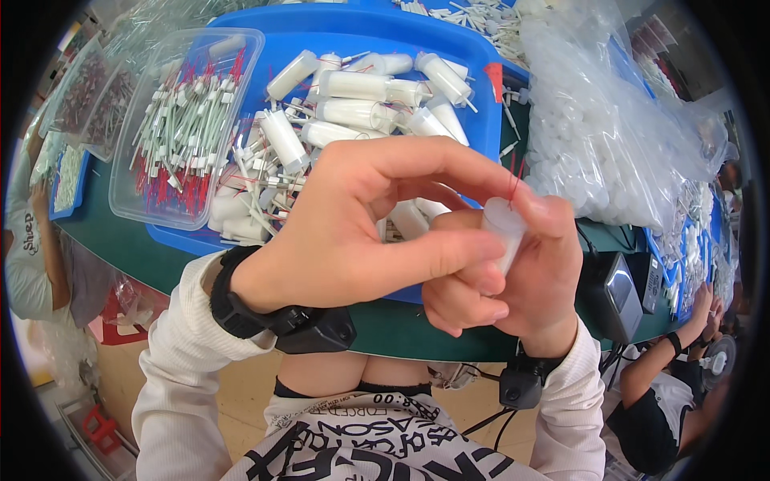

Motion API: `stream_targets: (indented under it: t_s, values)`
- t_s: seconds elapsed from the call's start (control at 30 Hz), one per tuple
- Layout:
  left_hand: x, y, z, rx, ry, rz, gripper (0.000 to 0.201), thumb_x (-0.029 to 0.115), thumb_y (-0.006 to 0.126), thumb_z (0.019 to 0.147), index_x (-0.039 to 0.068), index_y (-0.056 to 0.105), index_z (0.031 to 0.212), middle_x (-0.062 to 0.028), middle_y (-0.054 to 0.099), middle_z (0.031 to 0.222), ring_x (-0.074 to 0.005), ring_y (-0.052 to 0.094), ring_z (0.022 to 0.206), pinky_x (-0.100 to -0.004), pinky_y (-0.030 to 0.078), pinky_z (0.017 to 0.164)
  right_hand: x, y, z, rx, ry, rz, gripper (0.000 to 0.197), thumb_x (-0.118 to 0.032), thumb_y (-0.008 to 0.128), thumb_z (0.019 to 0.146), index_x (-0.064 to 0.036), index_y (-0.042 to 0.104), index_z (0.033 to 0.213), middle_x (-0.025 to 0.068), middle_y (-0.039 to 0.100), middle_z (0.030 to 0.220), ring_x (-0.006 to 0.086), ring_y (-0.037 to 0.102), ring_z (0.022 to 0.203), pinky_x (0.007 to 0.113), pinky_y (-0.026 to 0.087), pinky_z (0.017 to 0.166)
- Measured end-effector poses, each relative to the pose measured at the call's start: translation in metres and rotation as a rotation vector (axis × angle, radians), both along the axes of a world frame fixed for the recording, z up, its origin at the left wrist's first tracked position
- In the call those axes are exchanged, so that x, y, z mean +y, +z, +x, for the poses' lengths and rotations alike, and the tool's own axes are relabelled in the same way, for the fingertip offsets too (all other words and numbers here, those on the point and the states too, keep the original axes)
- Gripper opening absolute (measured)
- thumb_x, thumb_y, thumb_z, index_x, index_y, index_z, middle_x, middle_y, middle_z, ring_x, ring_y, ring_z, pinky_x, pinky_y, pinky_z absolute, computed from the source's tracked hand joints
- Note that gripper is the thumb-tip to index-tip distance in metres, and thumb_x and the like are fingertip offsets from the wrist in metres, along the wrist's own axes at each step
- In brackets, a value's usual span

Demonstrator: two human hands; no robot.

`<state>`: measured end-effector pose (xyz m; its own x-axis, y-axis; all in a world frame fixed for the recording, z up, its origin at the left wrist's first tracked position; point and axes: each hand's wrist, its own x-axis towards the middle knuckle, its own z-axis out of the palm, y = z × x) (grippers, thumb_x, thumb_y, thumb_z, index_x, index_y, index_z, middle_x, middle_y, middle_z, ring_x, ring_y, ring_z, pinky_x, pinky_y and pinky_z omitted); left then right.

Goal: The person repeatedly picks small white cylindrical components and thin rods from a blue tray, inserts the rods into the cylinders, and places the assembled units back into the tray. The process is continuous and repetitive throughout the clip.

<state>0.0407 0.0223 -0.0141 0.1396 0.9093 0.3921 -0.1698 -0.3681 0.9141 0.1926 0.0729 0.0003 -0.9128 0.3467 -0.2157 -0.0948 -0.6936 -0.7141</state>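
A small translucent white plastic cylinder [504,221] is held upright between my two hands, with thin red wires [514,178] standing up from its top. My right hand [541,276] is closed around its lower part, fingers curled in front. From the left, my left hand [365,212] arches over, its thumb against the cylinder's side and its index fingertip close to the base of the wires. Below and behind the hands, a blue tray [385,28] holds several similar white cylinders [353,112] and white pieces with red wires.
A clear plastic box [128,184] of white sticks with red wires overlaps the tray's left side. To the right lies a big clear bag [589,120] of white parts. A black device [613,284] stands near the table's right. Other people [654,393] sit at both sides.
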Motion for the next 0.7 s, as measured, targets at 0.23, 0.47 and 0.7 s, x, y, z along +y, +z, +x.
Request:
stream_targets:
  t_s: [0.23,0.47,0.7]
  values:
    - [0.005,0.000,0.003,0.050,0.055,0.038,0.041,-0.005,0.066,0.069,-0.007,0.052,0.107,-0.0141,0.058,0.100,-0.0187,0.058,0.092,-0.0317,0.045,0.085,0.007,-0.019,0.006,0.200,0.058,-0.036,0.036,-0.032,0.038,0.085,-0.0062,0.041,0.060,0.0031,0.040,0.049,0.0108,0.033,0.037,0.026,0.034,0.040]
    - [0.002,0.000,-0.002,0.079,0.100,0.059,0.046,-0.007,0.071,0.063,-0.006,0.052,0.104,-0.0133,0.058,0.099,-0.0184,0.058,0.090,-0.0314,0.046,0.084,-0.002,0.001,0.003,-0.046,-0.096,0.250,0.040,-0.038,0.040,0.086,-0.0064,0.043,0.062,0.0025,0.040,0.050,0.0103,0.036,0.041,0.024,0.032,0.043]
    - [0.004,-0.001,-0.002,0.152,0.187,0.166,0.048,-0.004,0.073,0.063,-0.006,0.052,0.106,-0.0137,0.058,0.101,-0.0196,0.057,0.093,-0.0324,0.046,0.084,-0.006,0.008,0.002,-0.146,-0.157,0.190,0.050,-0.047,0.033,0.086,-0.0048,0.043,0.062,0.0025,0.035,0.046,0.0115,0.032,0.036,0.026,0.029,0.034]
